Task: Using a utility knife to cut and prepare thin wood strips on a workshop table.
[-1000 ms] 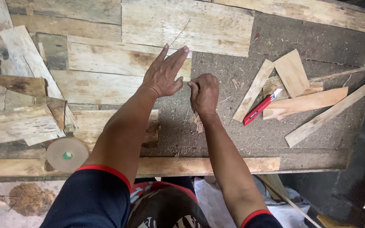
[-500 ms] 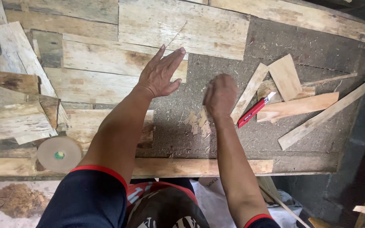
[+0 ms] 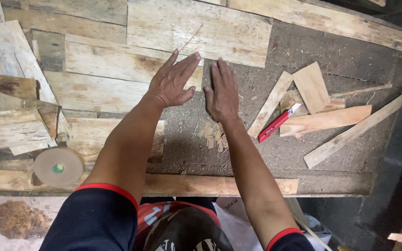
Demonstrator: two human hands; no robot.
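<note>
A: Far left, item one?

B: Stack of rough planks [image 3: 10,125], weathered, overlapping. Just near of that, a brown tape roll [image 3: 57,166] lying flat by the front rail [image 3: 210,183]. Below, on the floor, a sawdust heap [image 3: 17,218].

A: Next, moving right?

B: Left hand [image 3: 170,83]. Fully spread, palm down, fingers fanned toward the far side. Nothing gripped. Fingertips over the edge of a pale plank [image 3: 117,62], heel of the palm on the dark worktop [image 3: 266,153].

A: Anything beyond those fingertips?

B: One thin sliver [image 3: 192,37], lying slantwise on the far pale board [image 3: 219,32], just past the left fingertips. Cannot tell whether touched.

A: Then?

B: Right hand [image 3: 223,90], just beside the left, thumbs nearly meeting. Flat, fingers straight and together, palm pressed to the worktop. Empty as well.

A: Evidence of work done?

B: Small pale wood chips [image 3: 212,135] scattered near the right wrist; likely cuttings, judging by shape. Red utility knife [image 3: 275,124] set down to the right, apart from both hands, blade out, resting against a slat.

A: Work left?

B: Not readable from the layout. No piece in either hand, no tool in use.

A: Far right?

B: Loose offcuts [image 3: 310,86], several, piled crosswise by the knife. Last entry: one long strip [image 3: 359,128], laid diagonally toward the right edge.
</note>
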